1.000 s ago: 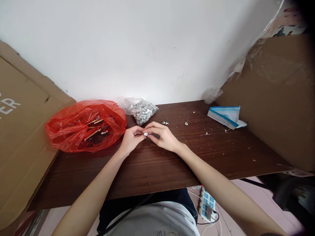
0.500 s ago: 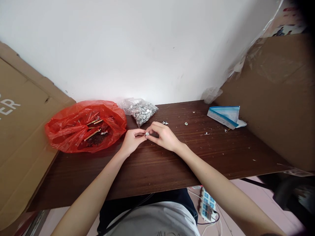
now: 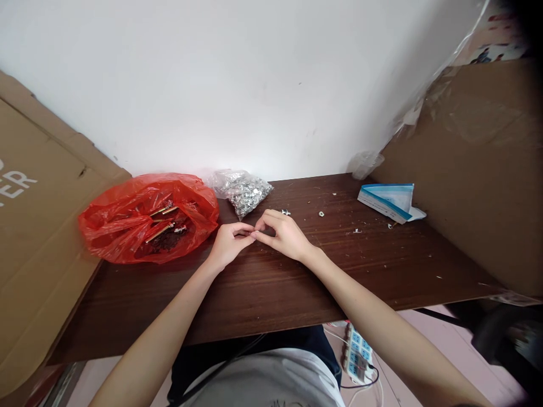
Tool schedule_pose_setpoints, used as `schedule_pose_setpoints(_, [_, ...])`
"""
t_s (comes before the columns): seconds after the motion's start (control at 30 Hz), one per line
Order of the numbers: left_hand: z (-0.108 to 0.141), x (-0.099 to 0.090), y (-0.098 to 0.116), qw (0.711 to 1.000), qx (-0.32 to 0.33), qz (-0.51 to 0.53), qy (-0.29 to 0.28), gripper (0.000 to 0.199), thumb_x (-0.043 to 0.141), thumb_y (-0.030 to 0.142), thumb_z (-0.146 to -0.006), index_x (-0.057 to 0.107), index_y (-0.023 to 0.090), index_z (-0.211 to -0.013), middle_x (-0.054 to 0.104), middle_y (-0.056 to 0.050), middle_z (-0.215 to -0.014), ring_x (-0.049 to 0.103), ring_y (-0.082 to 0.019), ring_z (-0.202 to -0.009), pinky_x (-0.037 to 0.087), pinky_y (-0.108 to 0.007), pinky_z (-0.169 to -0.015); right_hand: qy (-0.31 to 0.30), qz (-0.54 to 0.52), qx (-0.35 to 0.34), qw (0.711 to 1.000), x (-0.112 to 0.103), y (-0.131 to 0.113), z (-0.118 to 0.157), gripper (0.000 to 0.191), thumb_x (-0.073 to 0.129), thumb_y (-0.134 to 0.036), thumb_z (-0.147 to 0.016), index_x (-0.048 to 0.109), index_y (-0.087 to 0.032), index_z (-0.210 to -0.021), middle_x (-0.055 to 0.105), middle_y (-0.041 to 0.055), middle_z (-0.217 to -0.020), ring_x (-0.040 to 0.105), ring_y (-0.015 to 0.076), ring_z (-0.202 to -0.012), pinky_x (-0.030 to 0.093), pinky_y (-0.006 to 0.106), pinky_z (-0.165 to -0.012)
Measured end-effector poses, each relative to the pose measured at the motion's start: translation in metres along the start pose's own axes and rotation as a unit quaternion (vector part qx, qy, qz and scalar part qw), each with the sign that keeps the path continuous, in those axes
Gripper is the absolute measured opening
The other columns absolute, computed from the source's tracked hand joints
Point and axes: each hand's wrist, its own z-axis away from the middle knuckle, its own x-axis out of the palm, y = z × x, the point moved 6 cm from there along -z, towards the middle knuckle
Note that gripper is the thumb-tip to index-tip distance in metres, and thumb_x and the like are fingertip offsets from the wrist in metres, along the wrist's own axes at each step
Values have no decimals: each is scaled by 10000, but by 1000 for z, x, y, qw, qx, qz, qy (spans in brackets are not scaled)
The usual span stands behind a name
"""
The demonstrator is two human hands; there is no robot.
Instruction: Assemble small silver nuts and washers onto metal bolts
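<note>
My left hand and my right hand meet fingertip to fingertip above the brown table. Both are closed in a pinch at the same spot, on a small round silver metal piece that the fingertips now almost wholly cover. Just behind my right hand lies another small metal part. A clear plastic bag of shiny metal pieces stands behind both hands. Left of my left hand sits an open red plastic bag, with brass-coloured rods and dark small parts inside.
A little metal ring and scattered white scraps lie on the right. Farther right are a blue-and-white packet and a clear plastic cup. Cardboard walls flank the table. A power strip is below its edge.
My fingertips have closed further over the small round metal piece, whose face showed between them before. The hands have otherwise barely moved.
</note>
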Motion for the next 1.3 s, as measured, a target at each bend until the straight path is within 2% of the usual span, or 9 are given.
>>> schedule_pose_setpoints(0.07, [0, 0, 0, 1000, -5, 1, 1, 202, 727, 205, -629, 723, 122, -812, 739, -74, -806, 679, -202, -741, 526, -329, -758, -1, 8, 18, 1000, -1, 3, 0, 234, 563, -383, -883, 599, -177, -779, 573, 25, -750, 515, 154, -704, 413, 274, -635])
schedule_pose_setpoints(0.23, [0, -2, 0, 1000, -3, 21, 16, 216, 735, 226, -618, 708, 124, -807, 741, -79, -833, 681, -208, -768, 524, -321, -742, -22, -3, -3, 1000, 0, -4, 0, 179, 556, -299, -891, 626, -207, -1028, 603, 30, -857, 545, 152, -766, 428, 268, -680])
schedule_pose_setpoints(0.33, [-1, -2, -1, 1000, -1, 20, 13, 216, 722, 207, -623, 704, 121, -820, 740, -81, -837, 679, -201, -758, 521, -314, -734, -23, 7, -5, 1000, 2, -5, 0, 119, 555, -235, -881, 633, -196, -961, 604, 29, -836, 551, 159, -790, 429, 271, -690])
schedule_pose_setpoints(0.57, [2, 1, -1, 1000, -10, 23, 1, 218, 704, 246, -689, 676, 115, -861, 703, -65, -774, 636, -142, -596, 542, -294, -625, -27, -52, 52, 997, 8, 5, 0, 82, 585, -260, -867, 591, -178, -870, 599, 0, -713, 539, 132, -624, 420, 258, -605])
schedule_pose_setpoints(0.67, [3, 0, 4, 998, -2, 58, 19, 279, 736, 241, -664, 633, 128, -897, 651, -34, -791, 627, -137, -652, 578, -303, -614, -11, -60, 52, 997, 7, 7, 0, 110, 588, -283, -869, 604, -174, -873, 621, 20, -754, 560, 140, -657, 432, 263, -618])
schedule_pose_setpoints(0.77, [4, -2, 6, 994, -5, 100, 32, 373, 770, 227, -629, 601, 137, -949, 604, -9, -798, 625, -150, -738, 611, -348, -642, -3, -58, 52, 997, 6, 8, 0, 136, 595, -304, -867, 614, -169, -858, 626, 31, -782, 563, 141, -673, 435, 264, -626])
schedule_pose_setpoints(0.93, [5, -1, 6, 995, -10, 97, 19, 353, 762, 225, -645, 653, 110, -961, 668, -80, -976, 652, -164, -774, 611, -387, -731, -13, -24, 68, 997, 8, 11, 0, 224, 524, -344, -911, 593, -174, -784, 616, 25, -767, 544, 139, -675, 403, 262, -628])
schedule_pose_setpoints(1.13, [4, 0, 2, 994, -8, 112, -1, 333, 787, 229, -624, 696, 108, -921, 736, -86, -901, 690, -219, -833, 591, -403, -802, -28, 11, 90, 996, 12, 15, 0, 415, 351, -367, -978, 501, -174, -643, 559, 21, -660, 510, 132, -604, 361, 261, -587])
schedule_pose_setpoints(1.3, [4, -5, -1, 992, -20, 121, 26, 369, 826, 247, -580, 723, 115, -909, 746, -94, -915, 704, -244, -839, 585, -416, -820, -10, -78, 119, 990, 11, 18, 1, 217, 486, -380, -921, 575, -184, -888, 636, 3, -731, 560, 132, -629, 404, 253, -594])
